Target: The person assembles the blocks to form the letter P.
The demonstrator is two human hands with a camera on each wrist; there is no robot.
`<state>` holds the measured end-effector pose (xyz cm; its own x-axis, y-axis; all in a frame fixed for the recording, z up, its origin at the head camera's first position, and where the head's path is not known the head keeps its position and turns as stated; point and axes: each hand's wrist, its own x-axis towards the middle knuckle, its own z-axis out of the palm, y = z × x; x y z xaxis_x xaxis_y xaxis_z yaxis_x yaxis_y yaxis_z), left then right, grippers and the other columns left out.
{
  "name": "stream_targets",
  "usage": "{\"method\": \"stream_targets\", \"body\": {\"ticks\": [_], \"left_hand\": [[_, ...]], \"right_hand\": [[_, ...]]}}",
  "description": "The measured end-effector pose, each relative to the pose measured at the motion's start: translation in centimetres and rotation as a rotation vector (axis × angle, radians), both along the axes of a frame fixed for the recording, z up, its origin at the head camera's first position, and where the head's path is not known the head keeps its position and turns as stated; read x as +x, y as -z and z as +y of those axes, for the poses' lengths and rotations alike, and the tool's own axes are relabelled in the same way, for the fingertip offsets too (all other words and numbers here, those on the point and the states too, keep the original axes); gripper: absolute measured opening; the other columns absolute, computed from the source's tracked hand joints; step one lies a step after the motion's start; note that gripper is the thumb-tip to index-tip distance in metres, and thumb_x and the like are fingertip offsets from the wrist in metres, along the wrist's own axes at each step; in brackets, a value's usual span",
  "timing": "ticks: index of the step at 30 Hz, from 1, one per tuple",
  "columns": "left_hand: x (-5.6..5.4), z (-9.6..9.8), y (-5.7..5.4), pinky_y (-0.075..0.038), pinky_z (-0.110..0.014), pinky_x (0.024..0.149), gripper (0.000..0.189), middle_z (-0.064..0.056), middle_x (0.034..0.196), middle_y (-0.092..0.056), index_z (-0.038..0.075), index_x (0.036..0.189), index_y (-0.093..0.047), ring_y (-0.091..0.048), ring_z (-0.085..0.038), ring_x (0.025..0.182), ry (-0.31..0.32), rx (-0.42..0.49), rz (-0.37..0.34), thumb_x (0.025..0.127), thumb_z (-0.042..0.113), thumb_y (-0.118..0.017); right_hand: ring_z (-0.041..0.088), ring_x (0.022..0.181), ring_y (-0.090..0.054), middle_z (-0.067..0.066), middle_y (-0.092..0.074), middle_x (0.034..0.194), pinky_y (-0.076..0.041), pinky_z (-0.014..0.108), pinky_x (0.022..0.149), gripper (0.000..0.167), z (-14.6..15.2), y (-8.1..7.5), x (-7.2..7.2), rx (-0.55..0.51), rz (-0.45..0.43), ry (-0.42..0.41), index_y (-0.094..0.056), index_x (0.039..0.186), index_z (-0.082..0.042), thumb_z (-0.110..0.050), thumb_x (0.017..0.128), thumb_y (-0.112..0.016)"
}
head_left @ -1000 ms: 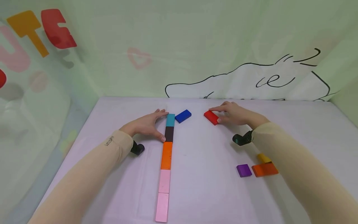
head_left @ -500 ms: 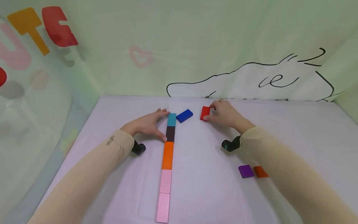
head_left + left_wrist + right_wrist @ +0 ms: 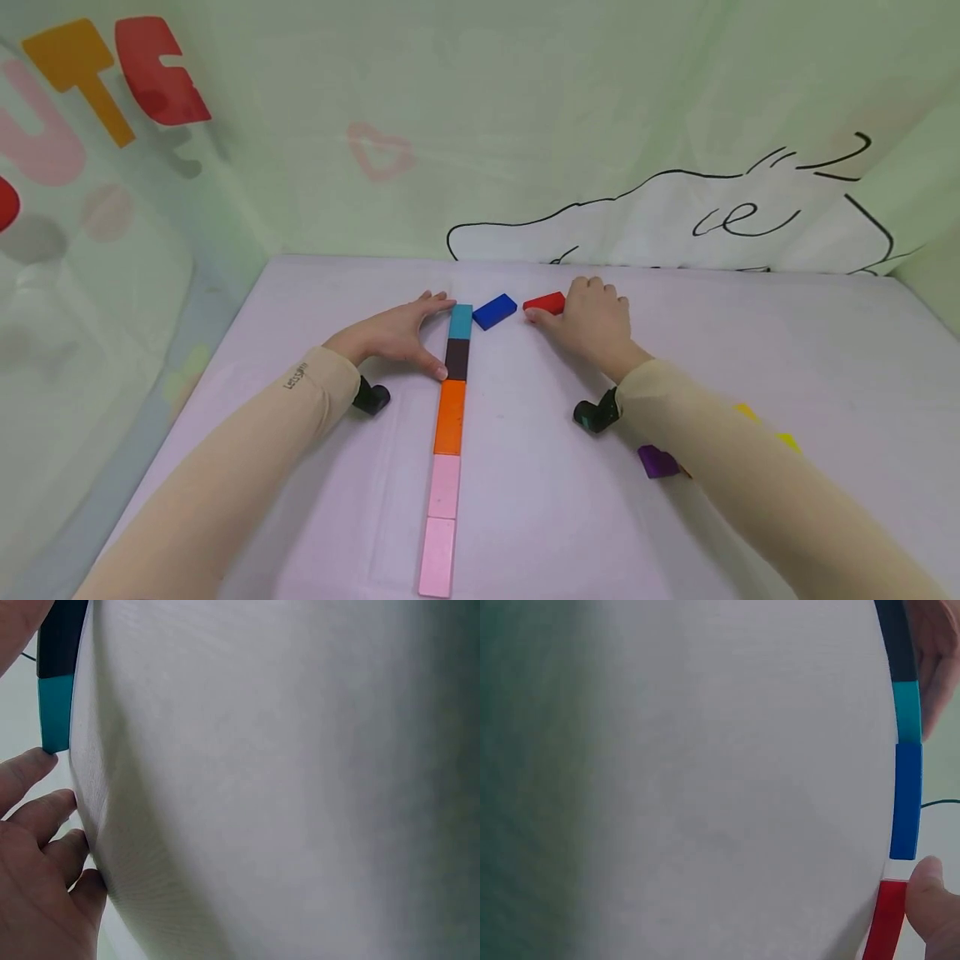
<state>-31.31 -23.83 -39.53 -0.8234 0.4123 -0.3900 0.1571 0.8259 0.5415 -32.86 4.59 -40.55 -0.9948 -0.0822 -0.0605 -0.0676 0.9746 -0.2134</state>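
A row of flat blocks runs up the table: two pink blocks, an orange block, a dark block and a teal block. My left hand lies spread beside its far end. Its index fingertip touches the teal block's end in the left wrist view, and its thumb rests by the dark block's side. A blue block slants away from the teal one. Just right of it, my right hand holds a red block, whose right end is hidden by the fingers.
Under the right forearm lies a purple block, partly covered. Yellow pieces peek out beyond the sleeve. A printed cloth wall rises behind the table's far edge.
My right hand has moved left with the red block and turned it, bringing it nearer the blue block. The right forearm now covers most of the orange block at right. My left hand stays put.
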Motion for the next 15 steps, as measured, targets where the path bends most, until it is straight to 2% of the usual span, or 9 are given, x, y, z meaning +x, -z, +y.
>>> {"method": "stream_targets", "body": {"ticks": [4,8,11,15], "left_hand": [[0.0,-0.1,-0.1,-0.009,-0.057,0.129,0.11,0.001,0.175,-0.006,0.024,0.165,-0.022,0.0,-0.026,0.162,0.004,-0.007,0.002,0.079,0.037,-0.088],[-0.1,-0.1,-0.2,-0.009,-0.058,0.129,0.109,0.0,0.175,-0.005,0.024,0.165,-0.022,0.0,-0.027,0.162,0.01,-0.011,0.009,0.079,0.037,-0.088],[-0.1,-0.1,-0.1,-0.009,-0.058,0.129,0.11,0.0,0.175,-0.006,0.024,0.165,-0.022,0.0,-0.027,0.162,0.01,-0.009,0.008,0.078,0.037,-0.088],[0.0,-0.1,0.1,-0.01,-0.058,0.129,0.109,0.0,0.175,-0.006,0.024,0.165,-0.022,-0.001,-0.027,0.162,0.011,-0.002,0.007,0.078,0.037,-0.088]], "right_hand": [[0.045,0.117,-0.053,0.027,-0.057,0.123,-0.046,0.059,0.103,0.067,0.8,-0.7,-0.4,-0.061,-0.03,-0.047,-0.051,0.13,0.007,-0.051,0.098,-0.06],[0.045,0.125,-0.052,0.027,-0.053,0.137,-0.047,0.058,0.106,0.05,2.7,-0.9,-1.6,-0.19,-0.094,-0.195,-0.052,0.146,-0.002,-0.025,0.102,-0.06],[0.043,0.122,-0.055,0.027,-0.054,0.134,-0.05,0.056,0.103,0.049,4.0,-0.4,-2.3,-0.265,-0.139,-0.276,-0.052,0.148,-0.004,-0.014,0.101,-0.059],[0.042,0.12,-0.055,0.025,-0.059,0.128,-0.05,0.055,0.103,0.046,4.9,0.0,-3.0,-0.316,-0.156,-0.296,-0.055,0.146,-0.005,-0.011,0.101,-0.06]]}}
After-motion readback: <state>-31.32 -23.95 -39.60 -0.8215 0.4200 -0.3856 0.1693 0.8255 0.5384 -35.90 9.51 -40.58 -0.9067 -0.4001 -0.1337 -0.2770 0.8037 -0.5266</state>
